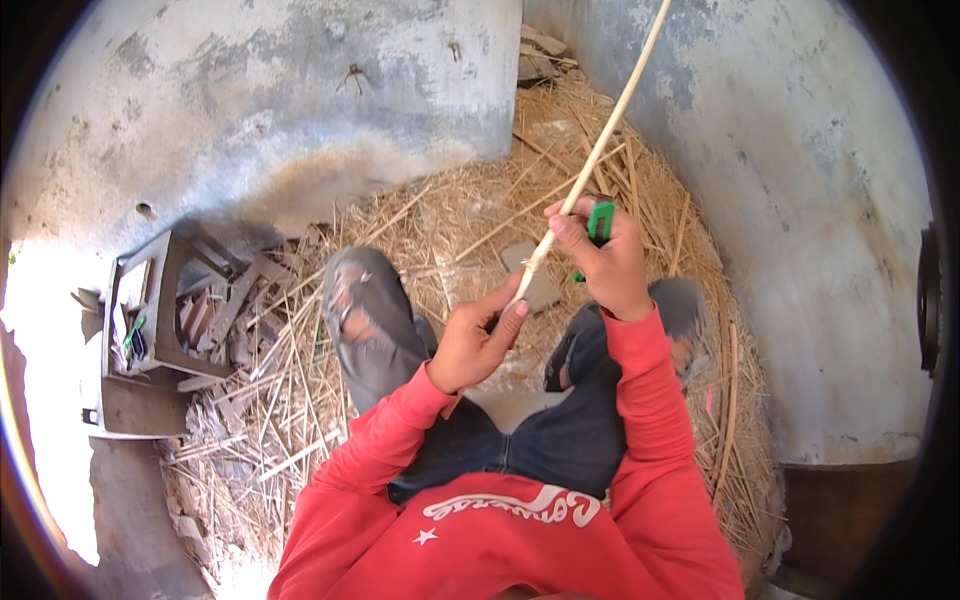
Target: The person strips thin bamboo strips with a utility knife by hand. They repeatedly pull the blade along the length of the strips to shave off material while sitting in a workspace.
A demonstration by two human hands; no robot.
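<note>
A long pale wooden stick (603, 140), perhaps bamboo, runs slantwise from my hands up to the top edge. My left hand (480, 338) pinches its lower end between thumb and fingers. Farther up, my right hand (607, 258) is closed, thumb against the stick, with a green utility knife (599, 222) tucked in its fingers. The knife's blade is hidden. Between the two hands, small curled shavings (533, 263) cling to the stick.
Straw-like strips and shavings (290, 420) cover the ground around my bent legs. A small dark wooden stool or frame (165, 300) stands at the left among wood scraps. Weathered grey walls (250, 90) rise ahead and to the right. A grey slab (540, 290) lies beyond my hands.
</note>
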